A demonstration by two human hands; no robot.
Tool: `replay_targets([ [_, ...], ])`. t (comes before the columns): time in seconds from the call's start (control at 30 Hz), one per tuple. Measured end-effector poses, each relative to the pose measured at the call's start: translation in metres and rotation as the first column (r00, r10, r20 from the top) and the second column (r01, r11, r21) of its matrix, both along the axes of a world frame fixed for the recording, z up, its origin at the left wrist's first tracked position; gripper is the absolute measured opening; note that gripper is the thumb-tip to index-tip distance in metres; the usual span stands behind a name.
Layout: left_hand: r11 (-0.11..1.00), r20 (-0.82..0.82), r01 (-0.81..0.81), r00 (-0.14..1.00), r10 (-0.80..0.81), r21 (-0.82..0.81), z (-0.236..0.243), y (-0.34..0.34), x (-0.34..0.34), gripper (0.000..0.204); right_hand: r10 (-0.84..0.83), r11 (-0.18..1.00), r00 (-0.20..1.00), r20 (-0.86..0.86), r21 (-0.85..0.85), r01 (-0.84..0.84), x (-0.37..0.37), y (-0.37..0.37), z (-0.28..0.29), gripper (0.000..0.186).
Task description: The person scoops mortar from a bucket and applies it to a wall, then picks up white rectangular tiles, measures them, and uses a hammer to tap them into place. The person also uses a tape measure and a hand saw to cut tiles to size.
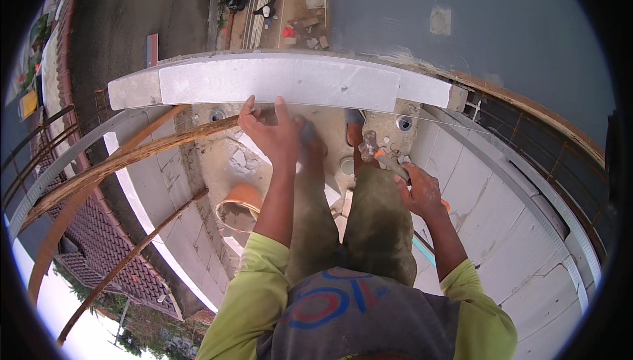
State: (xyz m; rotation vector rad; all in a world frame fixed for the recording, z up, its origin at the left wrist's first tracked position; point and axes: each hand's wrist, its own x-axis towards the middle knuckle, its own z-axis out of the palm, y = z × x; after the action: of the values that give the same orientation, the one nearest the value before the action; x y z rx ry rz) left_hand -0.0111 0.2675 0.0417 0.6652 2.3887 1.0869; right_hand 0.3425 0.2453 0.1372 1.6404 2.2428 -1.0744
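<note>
- Left hand (269,137): fingers spread by the white block (280,82); contact unclear.
- White block: lies straight ahead atop the wall (135,90); aligning seems in hand, next calling for measured taps.
- Right hand (423,190): wrapped around a hammer (393,164).

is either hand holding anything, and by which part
The right hand grips a hammer by its handle; the left hand holds nothing.

The bucket (242,195) sits left of the hammer (390,163), the wall (277,80) ahead
</note>
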Motion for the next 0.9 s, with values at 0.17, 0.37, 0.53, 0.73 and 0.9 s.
replay_targets([
  [0.17,0.704,-0.487,0.668,0.543,-0.684,-0.243,0.004,0.087,0.011,0.043,0.057,0.989,0.994,0.089,-0.141,-0.044,0.026,-0.01,-0.066,0.039],
  [0.37,0.272,-0.146,0.763,0.23,-0.962,-0.587,-0.014,0.15,0.025,0.058,0.135,0.99,0.987,0.09,-0.061,-0.13,0.022,0.013,-0.148,0.037],
  [0.53,0.326,-0.235,0.757,0.231,-0.944,-0.566,-0.019,0.148,0.031,0.058,0.246,0.965,0.969,0.018,0.087,-0.247,0.019,0.035,-0.188,0.033],
  [0.73,0.323,-0.241,0.724,0.22,-0.945,-0.609,-0.017,0.152,0.041,0.055,0.141,0.984,0.989,0.039,0.101,-0.145,0.019,0.049,-0.189,0.026],
  [0.9,0.313,-0.17,0.727,0.266,-0.949,-0.611,-0.009,0.155,0.038,0.057,0.024,0.953,0.999,-0.048,-0.3,-0.038,0.041,0.035,-0.108,0.032],
])
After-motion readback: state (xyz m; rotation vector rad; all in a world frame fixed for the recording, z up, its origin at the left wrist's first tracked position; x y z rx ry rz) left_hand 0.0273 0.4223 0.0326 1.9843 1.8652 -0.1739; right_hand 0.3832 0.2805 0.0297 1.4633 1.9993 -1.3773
